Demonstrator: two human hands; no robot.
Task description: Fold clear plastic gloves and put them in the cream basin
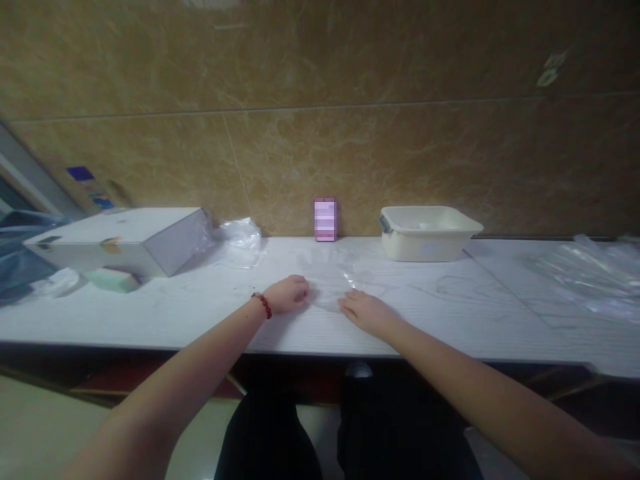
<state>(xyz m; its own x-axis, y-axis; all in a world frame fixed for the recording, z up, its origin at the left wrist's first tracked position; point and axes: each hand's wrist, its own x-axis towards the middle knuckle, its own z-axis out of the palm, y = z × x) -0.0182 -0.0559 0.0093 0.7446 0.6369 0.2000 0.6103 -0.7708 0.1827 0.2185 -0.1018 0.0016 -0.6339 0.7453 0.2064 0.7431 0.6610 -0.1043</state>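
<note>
A clear, thin plastic bag point(333, 277) lies spread on the white tabletop in front of me, its outline hard to make out. At its left edge my left hand point(287, 293), with a red bead bracelet at the wrist, is closed with curled fingers and seems to pinch the plastic. My right hand point(370, 312) rests on the near right part of the bag, its fingers stretched out and low against the surface. Behind the bag, a phone point(325, 220) with a blurred pinkish screen leans upright on the wall.
Right of the phone stands a cream plastic bin point(430, 243) with a grey handle. More clear plastic bags point(595, 277) lie at far right. To the left are a white box point(115, 230), crumpled plastic point(237, 240) and a pale green block point(114, 280). A tiled wall borders the table point(200, 320).
</note>
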